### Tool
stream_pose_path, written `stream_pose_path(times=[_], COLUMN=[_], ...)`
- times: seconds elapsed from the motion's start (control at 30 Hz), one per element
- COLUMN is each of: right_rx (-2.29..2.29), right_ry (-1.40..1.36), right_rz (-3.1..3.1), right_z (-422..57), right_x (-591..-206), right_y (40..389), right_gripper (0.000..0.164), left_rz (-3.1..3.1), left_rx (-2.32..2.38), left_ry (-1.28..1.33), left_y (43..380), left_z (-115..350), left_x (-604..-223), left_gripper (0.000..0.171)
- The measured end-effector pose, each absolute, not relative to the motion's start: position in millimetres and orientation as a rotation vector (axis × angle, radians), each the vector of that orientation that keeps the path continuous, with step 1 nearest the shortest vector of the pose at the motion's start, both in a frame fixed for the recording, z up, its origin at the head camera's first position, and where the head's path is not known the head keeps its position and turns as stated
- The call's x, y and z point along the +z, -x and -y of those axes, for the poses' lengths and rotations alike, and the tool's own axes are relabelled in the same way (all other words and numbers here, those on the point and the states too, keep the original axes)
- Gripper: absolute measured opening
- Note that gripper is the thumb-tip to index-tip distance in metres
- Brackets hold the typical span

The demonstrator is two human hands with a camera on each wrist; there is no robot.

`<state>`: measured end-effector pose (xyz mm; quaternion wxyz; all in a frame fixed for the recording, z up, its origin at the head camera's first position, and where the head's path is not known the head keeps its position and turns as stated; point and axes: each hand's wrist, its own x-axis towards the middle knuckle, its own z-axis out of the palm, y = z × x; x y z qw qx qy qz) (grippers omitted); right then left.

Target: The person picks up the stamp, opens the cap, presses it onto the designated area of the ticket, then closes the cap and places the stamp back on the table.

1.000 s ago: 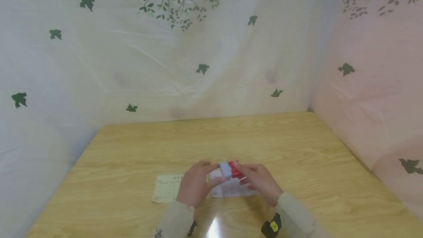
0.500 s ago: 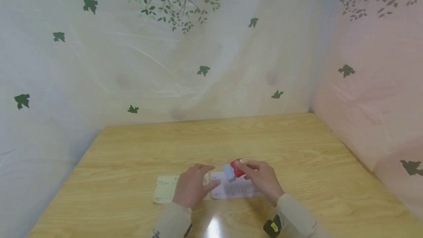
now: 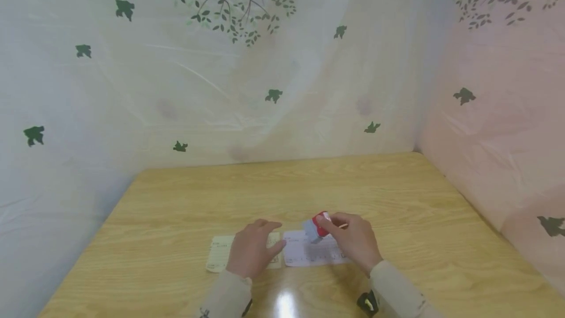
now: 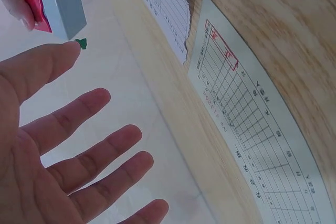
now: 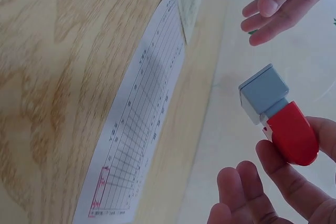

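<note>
My right hand (image 3: 358,242) pinches a stamp by its red handle between thumb and fingers. The stamp (image 5: 293,134) has a grey-blue block at its other end, tilted down to the left above a white printed slip (image 3: 304,256). A red boxed mark (image 5: 98,192) shows at one end of that slip. My left hand (image 3: 252,250) hovers with spread fingers and holds nothing, its thumb apart from the block. Beneath it lies a pale green printed slip (image 4: 252,114), partly hidden in the head view, which bears a red boxed mark (image 4: 223,45) too.
Both slips lie side by side on a wood-grain table (image 3: 273,190). A pale curtain (image 3: 212,82) with green bird and branch prints stands behind, and a pinkish one (image 3: 494,126) is at the right. Near the right sleeve hangs a black strap (image 3: 368,303) with a yellow patch.
My left hand has let go of the stamp's grey block and drawn back to the left. My right hand keeps its pinch, and the stamp has shifted slightly right and tipped.
</note>
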<state>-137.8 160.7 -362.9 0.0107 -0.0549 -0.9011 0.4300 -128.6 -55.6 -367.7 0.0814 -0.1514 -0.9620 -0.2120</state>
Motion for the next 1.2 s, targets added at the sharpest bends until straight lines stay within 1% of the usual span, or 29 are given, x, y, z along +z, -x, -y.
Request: stream_pose_path(times=[0.17,0.4,0.8,1.1,1.2], right_rx=[1.245,1.112,1.041,0.968,0.956], right_ry=[0.165,0.151,0.174,0.172,0.172], right_rz=[2.838,2.867,2.894,2.902,2.906], right_z=[-163,-169,-175,-180,-181], right_x=[-362,-363,-360,-359,-358], right_y=[137,138,139,138,138], right_gripper=[0.039,0.045,0.041,0.047,0.046], left_rz=[2.869,2.873,2.901,2.908,2.897], left_rx=[-0.624,-0.613,-0.584,-0.555,-0.551], left_ry=[0.428,0.385,0.336,0.306,0.302], left_y=[128,127,125,126,127], left_z=[60,62,64,68,70], left_x=[-369,-370,-368,-371,-372], left_gripper=[0.039,0.040,0.042,0.042,0.042])
